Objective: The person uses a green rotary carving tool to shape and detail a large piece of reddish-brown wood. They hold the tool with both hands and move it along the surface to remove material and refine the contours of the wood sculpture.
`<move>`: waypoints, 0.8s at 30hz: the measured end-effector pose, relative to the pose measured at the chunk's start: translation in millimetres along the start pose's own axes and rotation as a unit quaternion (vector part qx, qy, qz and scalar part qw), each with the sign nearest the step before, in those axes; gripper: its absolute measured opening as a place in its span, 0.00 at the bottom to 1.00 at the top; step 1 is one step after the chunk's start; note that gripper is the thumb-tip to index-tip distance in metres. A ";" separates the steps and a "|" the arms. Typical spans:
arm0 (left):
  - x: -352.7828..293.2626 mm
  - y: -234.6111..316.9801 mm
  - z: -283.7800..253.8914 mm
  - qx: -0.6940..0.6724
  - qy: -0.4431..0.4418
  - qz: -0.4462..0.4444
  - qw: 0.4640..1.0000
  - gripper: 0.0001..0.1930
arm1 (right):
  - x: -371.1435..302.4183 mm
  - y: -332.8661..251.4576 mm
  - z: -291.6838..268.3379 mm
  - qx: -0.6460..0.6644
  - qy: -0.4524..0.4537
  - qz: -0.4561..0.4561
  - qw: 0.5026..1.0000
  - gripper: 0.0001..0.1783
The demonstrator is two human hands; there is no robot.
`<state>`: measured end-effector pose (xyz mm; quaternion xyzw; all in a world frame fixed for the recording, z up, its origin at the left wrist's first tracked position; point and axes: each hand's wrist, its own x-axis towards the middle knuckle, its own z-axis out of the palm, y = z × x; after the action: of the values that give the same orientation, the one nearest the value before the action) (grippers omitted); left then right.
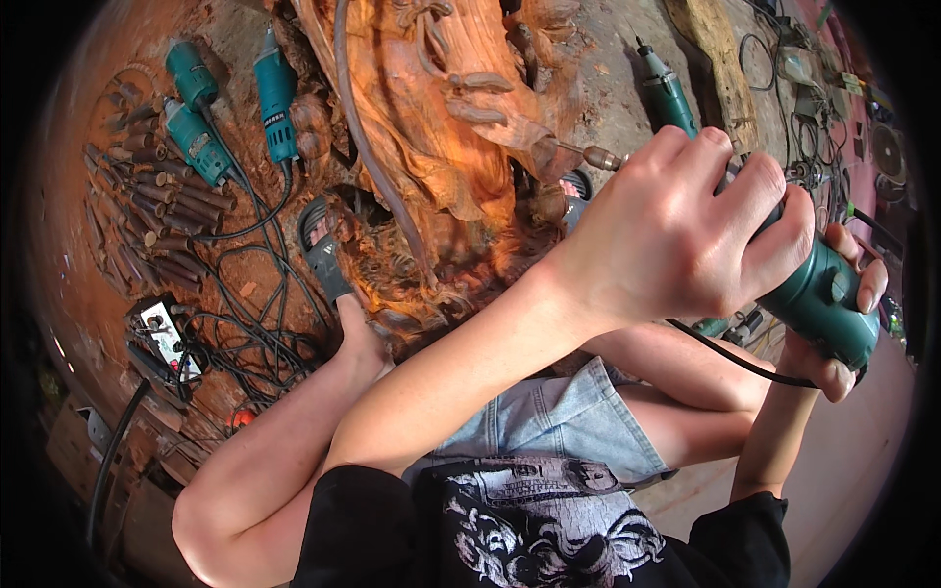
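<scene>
My left hand (pixel 676 230) is wrapped around the front of a teal die grinder (pixel 828 299), its forearm crossing my body to the right. Beneath and behind the tool, my right hand (pixel 831 370) grips the rear of the body, with its palm mostly hidden. A thin bit in the metal collet (pixel 602 158) points left and appears to meet a brownish edge of the carved wood (pixel 421 108). This orange-brown root carving stands between my feet, with flowing folds and small carved shapes on its surface.
More teal grinders (pixel 275 98) lie at the left, and another grinder (pixel 667 93) lies at the upper right. Cut sticks (pixel 162 196) are piled at the far left. Tangled black cords (pixel 265 343) run to a white power strip (pixel 167 338). A pale log (pixel 716 59) lies beyond.
</scene>
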<state>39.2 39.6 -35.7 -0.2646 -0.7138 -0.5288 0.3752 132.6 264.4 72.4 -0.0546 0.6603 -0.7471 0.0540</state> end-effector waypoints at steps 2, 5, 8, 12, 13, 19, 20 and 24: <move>0.4 -1.4 0.6 0.001 0.000 0.001 1.000 0.11 | 2.0 1.8 -1.1 -0.001 -0.003 -0.001 1.000 0.46; -0.7 -2.4 2.0 -0.003 -0.005 -0.003 1.000 0.11 | 3.6 3.2 -2.6 0.000 -0.010 0.004 1.000 0.45; -1.1 -3.0 0.9 -0.001 -0.017 -0.003 1.000 0.11 | 1.8 4.8 -3.9 0.001 0.005 0.010 1.000 0.44; -3.5 -2.4 0.1 -0.002 -0.030 -0.005 1.000 0.10 | 0.4 8.4 -1.3 0.004 0.017 0.012 1.000 0.43; -3.9 -2.6 0.4 -0.001 -0.029 -0.004 1.000 0.10 | 0.5 9.5 -0.1 0.005 0.018 0.011 1.000 0.43; -2.7 -1.5 -3.8 -0.001 -0.047 -0.001 0.999 0.11 | -4.5 10.7 -6.8 0.010 0.006 0.011 1.000 0.45; -2.4 -1.2 -5.0 -0.003 -0.055 -0.003 0.998 0.11 | -3.3 12.5 -8.4 0.015 -0.020 0.005 1.000 0.47; -3.2 8.3 -20.2 -0.016 -0.102 0.009 0.995 0.10 | -38.9 18.8 14.2 0.017 0.038 -0.003 0.999 0.62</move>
<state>52.6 22.9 -30.5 -0.3297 -0.7370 -0.5073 0.3012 173.4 254.1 55.0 -0.0273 0.6486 -0.7601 0.0277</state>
